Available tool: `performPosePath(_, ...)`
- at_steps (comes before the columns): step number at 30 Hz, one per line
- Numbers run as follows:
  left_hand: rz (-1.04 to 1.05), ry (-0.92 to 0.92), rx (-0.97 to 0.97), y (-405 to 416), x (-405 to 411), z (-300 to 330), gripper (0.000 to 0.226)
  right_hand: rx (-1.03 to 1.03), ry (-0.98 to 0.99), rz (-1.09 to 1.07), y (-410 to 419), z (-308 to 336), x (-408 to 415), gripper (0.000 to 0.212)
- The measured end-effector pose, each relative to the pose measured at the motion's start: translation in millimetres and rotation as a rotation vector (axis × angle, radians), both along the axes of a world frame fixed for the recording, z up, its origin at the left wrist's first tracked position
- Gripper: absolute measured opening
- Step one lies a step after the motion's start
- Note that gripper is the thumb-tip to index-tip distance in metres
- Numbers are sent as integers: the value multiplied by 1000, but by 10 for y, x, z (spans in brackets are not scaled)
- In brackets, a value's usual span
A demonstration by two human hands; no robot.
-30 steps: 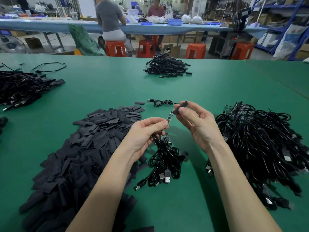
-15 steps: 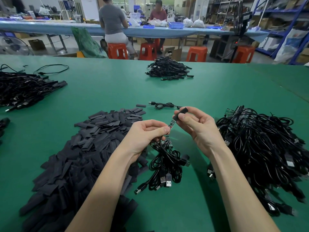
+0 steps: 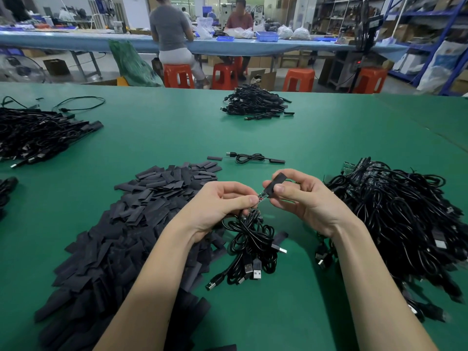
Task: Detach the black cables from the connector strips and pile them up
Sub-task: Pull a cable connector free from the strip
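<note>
Green table (image 3: 329, 138), taken as landmark; places are given from its near middle.

- Left hand (image 3: 222, 206): held above the near middle; a bunch of black cables (image 3: 249, 245) is gripped at its upper end, fingers curled round it, the loops and plugs hanging to the table.
- Right hand (image 3: 304, 198): just right of the left hand; a black sleeve (image 3: 274, 182) is pinched between thumb and fingers over a small board end (image 3: 263, 196).
- Heap of black sleeves (image 3: 131, 236): left.
- Cable heap (image 3: 405, 224): right.
- Single cable (image 3: 253, 157): just beyond.
- Cable pile (image 3: 255, 103): far middle.
</note>
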State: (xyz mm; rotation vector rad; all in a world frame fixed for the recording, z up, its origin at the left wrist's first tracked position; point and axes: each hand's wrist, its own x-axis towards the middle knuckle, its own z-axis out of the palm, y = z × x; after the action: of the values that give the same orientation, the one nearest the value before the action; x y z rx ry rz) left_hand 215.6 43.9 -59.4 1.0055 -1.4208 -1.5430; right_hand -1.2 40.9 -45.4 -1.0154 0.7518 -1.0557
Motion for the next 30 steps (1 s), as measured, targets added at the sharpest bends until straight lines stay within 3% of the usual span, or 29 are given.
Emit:
performPosePath(10,82,-3,-39,-6,-72,-5,12,-32,-7,-11,-12,-41,68,25)
performPosePath(20,286,-179,-407,-25,-236,-92,15,75,-84,-256,-85,-62,49,8)
performPosePath(30,292,-110,-422,-2,-257,-128,7,97,-78,-237,-85,-78,97,9)
